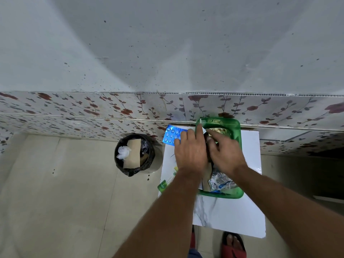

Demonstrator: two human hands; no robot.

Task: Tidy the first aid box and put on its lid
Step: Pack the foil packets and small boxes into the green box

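Fingers (183, 135) of left hand (191, 153) curled on blue blister pack (172, 134) — right hand (225, 155) inside green box (237, 135), grip hidden — no legible labels

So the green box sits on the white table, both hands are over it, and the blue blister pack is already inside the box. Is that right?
Not quite. In the head view the blue blister pack lies outside the green box, on the white table beside its left wall. Left hand and right hand are over the box.

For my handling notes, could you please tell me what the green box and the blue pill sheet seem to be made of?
The green box looks like translucent glossy plastic: light glows through its rim. The blue pill sheet looks like shiny foil with clear plastic bubbles, judging by its mirror-like glints.
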